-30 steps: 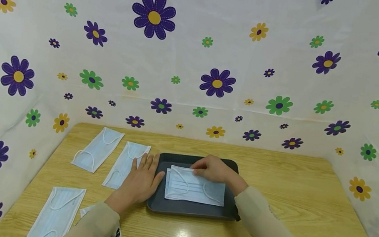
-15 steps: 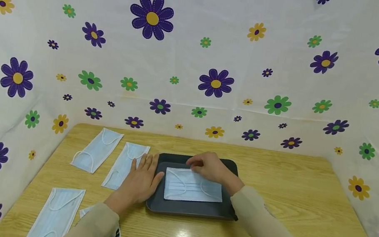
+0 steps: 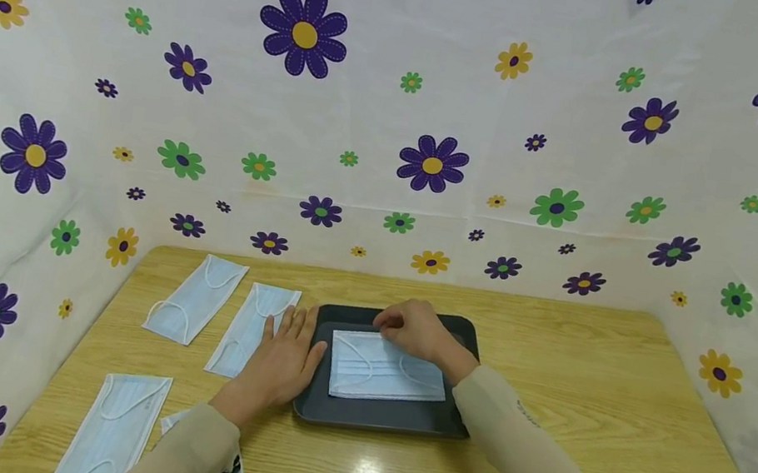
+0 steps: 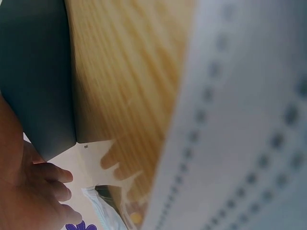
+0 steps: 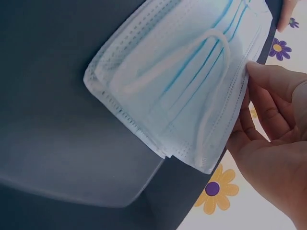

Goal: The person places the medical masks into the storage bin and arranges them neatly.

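Note:
Pale blue face masks (image 3: 386, 371) with white ear loops lie stacked in a dark grey tray (image 3: 384, 422); the right wrist view shows more than one layer along the edge. My right hand (image 3: 417, 330) pinches the stack's far edge, its thumb on top in the right wrist view and its other fingers partly hidden behind. My left hand (image 3: 280, 363) lies with straight, spread fingers at the tray's left side, its thumb by the rim. Part of this hand covers the edge of another face mask (image 3: 248, 332) on the table.
More single face masks lie on the left of the wooden table (image 3: 536, 467): one at the far left (image 3: 194, 301), one nearer (image 3: 113, 426), and one partly under the left sleeve (image 3: 189, 452). A flower-patterned white cloth (image 3: 399, 37) surrounds the table.
The top mask has shifted left, so its left edge now lines up with the one beneath. My right hand has moved slightly left and away. The left hand has stayed put.

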The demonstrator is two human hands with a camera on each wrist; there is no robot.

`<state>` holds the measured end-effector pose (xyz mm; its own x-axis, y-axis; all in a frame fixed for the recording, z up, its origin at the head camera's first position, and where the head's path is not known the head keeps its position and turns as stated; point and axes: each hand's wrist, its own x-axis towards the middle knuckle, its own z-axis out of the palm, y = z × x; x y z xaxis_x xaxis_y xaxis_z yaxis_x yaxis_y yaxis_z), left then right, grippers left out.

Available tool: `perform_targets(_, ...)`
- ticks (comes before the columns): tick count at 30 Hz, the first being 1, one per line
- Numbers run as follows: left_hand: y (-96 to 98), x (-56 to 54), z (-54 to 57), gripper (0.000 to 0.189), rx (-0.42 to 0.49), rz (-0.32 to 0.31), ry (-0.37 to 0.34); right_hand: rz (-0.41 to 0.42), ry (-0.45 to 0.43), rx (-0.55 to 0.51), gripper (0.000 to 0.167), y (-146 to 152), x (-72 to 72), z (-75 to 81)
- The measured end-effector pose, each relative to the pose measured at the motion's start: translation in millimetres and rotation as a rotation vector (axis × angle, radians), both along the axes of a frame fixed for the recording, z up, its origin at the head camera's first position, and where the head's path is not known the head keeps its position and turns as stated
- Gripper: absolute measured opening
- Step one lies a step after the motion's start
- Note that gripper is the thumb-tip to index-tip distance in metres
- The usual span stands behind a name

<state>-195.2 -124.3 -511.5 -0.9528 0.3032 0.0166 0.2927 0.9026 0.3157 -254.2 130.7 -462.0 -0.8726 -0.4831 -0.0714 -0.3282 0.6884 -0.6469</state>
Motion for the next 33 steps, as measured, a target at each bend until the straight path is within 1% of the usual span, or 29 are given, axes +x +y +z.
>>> perform_targets(5, -0.7, -0.9, -1.3, 0.069, -0.006, 0.0, -0.001, -0.007, 0.002, -0.015, 0.017, -1.7, 0.9, 0.0)
perform_targets(8, -0.7, -1.0, -1.6, 0.069, -0.002, -0.002, 0.0, -0.002, 0.0, -0.001, 0.016, -1.5, 0.9, 0.6)
perform_targets(13, -0.4, -1.3, -2.4, 0.069, -0.003, -0.001, 0.0, 0.014, 0.025, 0.044, 0.017, -0.1, -0.5, 1.4)
perform_targets(22, -0.4, -1.0, -1.1, 0.07, -0.001, 0.0, -0.005, 0.075, 0.067, 0.085, 0.017, -1.1, -3.4, 0.6)
perform_targets(27, -0.1, -0.3, -0.7, 0.069, 0.002, -0.001, -0.001, 0.095, 0.063, 0.117, 0.019, -1.8, -5.0, -1.3)
perform_targets(33, -0.4, -0.4, -1.5, 0.069, 0.005, 0.0, 0.005, 0.081, 0.048, 0.122, 0.02, -0.7, -4.8, -2.2)
